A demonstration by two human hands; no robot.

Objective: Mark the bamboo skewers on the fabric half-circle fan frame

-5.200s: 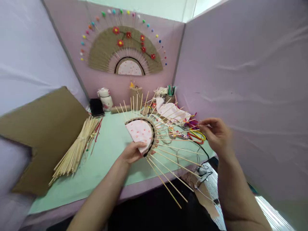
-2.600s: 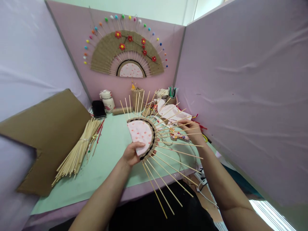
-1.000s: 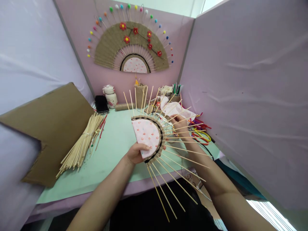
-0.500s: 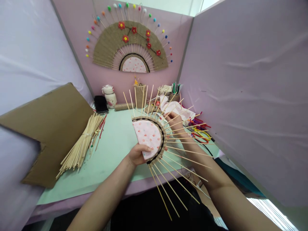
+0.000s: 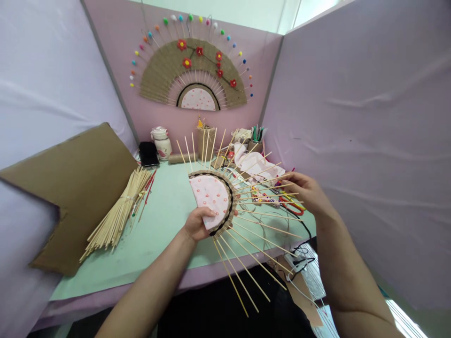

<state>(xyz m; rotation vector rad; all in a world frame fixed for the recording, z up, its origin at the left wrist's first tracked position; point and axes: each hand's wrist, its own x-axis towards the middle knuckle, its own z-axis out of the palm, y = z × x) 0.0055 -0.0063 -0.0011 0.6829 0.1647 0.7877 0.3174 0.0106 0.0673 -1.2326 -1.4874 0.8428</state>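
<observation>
A half-round piece (image 5: pixel 211 195) covered in pink patterned cloth, with a woven rim and a black braid, is held up over the table. Thin wooden sticks (image 5: pixel 268 241) fan out from its curved edge. My left hand (image 5: pixel 200 223) grips its lower flat side, thumb on the cloth and the other fingers behind. My right hand (image 5: pixel 301 185) is at the outer tips of the sticks on the right, its fingers bent together around a stick end; whether anything else is between them is too small to tell.
A stick bundle (image 5: pixel 121 211) and brown cardboard (image 5: pixel 77 192) lie left. Behind stand a white jar (image 5: pixel 162 143) and a twine-wrapped holder (image 5: pixel 206 143). Pink cloth (image 5: pixel 257 162) and yellow-handled scissors (image 5: pixel 292 204) lie right. A finished fan (image 5: pixel 155 77) hangs on the back wall.
My right hand has moved outward to the right, from near the woven rim to the stick tips. The half-round piece, with my left hand on it, has shifted slightly left.
</observation>
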